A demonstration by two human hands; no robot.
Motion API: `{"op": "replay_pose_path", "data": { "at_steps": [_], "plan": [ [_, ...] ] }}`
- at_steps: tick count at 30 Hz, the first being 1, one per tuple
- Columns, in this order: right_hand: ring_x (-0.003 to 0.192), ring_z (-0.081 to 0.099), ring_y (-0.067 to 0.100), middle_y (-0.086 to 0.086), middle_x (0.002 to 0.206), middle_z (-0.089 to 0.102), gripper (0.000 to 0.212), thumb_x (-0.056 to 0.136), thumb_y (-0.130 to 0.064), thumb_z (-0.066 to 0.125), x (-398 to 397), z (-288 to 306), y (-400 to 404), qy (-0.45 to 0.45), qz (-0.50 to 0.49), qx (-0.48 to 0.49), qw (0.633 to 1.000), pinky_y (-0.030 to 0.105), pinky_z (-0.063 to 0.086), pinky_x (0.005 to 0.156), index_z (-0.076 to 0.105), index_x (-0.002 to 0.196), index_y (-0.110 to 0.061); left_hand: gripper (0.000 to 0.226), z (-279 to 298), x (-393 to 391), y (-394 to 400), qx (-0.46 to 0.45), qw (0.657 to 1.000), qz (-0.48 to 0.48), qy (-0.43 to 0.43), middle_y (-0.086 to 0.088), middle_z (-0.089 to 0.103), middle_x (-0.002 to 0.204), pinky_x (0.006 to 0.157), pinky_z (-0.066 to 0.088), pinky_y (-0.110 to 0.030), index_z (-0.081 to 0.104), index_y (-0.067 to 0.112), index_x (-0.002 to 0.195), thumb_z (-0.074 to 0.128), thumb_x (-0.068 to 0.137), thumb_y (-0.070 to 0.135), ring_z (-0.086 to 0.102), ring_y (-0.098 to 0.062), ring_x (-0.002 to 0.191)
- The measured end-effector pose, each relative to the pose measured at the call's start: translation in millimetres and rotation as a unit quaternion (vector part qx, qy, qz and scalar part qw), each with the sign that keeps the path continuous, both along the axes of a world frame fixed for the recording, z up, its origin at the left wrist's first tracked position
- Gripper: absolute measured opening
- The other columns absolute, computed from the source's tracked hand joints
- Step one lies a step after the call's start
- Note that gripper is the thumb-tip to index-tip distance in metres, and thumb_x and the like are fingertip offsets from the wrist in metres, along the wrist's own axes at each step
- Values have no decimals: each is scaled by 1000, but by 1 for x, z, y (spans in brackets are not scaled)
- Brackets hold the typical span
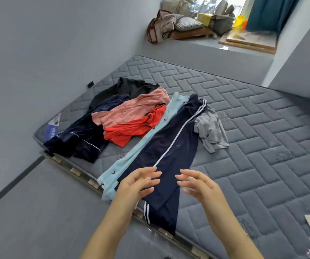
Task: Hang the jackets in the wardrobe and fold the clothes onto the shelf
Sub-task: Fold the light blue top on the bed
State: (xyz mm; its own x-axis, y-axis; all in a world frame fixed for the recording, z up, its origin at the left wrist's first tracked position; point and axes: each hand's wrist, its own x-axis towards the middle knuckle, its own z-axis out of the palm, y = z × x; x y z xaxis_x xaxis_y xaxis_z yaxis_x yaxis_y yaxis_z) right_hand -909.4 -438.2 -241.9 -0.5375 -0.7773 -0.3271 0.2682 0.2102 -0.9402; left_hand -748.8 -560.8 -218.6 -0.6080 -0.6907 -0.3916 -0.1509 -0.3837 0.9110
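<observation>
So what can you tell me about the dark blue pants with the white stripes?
The navy track pants lie stretched out long on the grey quilted mattress, the near end hanging over its edge. White stripes run down the side, and the cloth looks smooth and slightly shiny. They rest partly on the light blue garment alongside, and a crumpled grey shirt touches their other side. The left hand and right hand hover just above, fingers spread, holding nothing.

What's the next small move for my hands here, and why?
Probably lower both hands onto the navy striped trousers and grip them to start folding. The left hand and right hand hover open just above them, holding nothing, and they lie flat nearest you on the mattress.
</observation>
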Motion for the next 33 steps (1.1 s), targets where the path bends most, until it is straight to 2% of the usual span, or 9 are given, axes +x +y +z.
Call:
{"op": "replay_pose_path", "data": {
  "at_steps": [6,14,17,20,23,27,29,33],
  "plan": [
    [98,68,9,-6,107,73,27,98,-8,49,-65,-47,-40,19,-38,58,997,23,53,85,71,107,-19,27,-69,-78,-55,45,998,-37,-38,1,74,109,87,51,-29,70,17,111,50,96,6,69,-13,102],
    [93,68,6,-1,106,73,25,95,-3,53,-154,-109,-137,38,-64,140,987,14,50,78,71,104,-17,26,-148,-167,-172,95,993,-5,-67,3,75,106,88,49,-30,72,19,105,53,93,5,69,-13,102],
    [96,64,8,-3,101,70,24,95,-6,55,-173,-132,-175,56,-57,157,984,10,47,77,69,105,-23,26,-162,-199,-212,93,992,-4,-79,3,75,103,82,50,-26,71,18,103,52,93,3,70,-11,97],
    [93,59,-5,-12,107,64,27,95,-9,55,-187,-158,-205,95,-25,164,981,4,42,75,67,109,-30,25,-176,-225,-244,85,992,-3,-91,4,75,102,85,52,-28,71,17,103,52,93,2,70,-11,98],
    [111,53,-6,-21,123,56,31,95,-8,54,-210,-182,-236,131,11,158,979,9,44,86,64,113,-32,25,-193,-250,-272,72,993,8,-96,4,74,104,91,52,-32,71,16,101,53,93,1,68,-12,101],
    [118,47,-10,-20,133,49,32,95,-10,56,-257,-214,-275,182,30,147,972,19,42,99,61,114,-35,24,-220,-285,-299,55,993,22,-102,5,70,109,95,50,-34,70,18,102,55,93,2,63,-11,106],
    [127,41,-7,-18,140,45,32,95,-14,57,-290,-234,-294,229,43,150,961,22,36,107,58,122,-33,23,-235,-305,-310,43,993,28,-106,8,69,108,94,49,-29,69,21,104,57,94,4,61,-7,106],
    [142,26,6,-12,153,33,44,97,-26,58,-376,-284,-345,332,66,176,924,32,25,118,49,140,-25,26,-276,-359,-342,-15,993,19,-117,12,65,113,82,44,-12,67,27,107,61,92,5,56,1,112]
  ]
}}
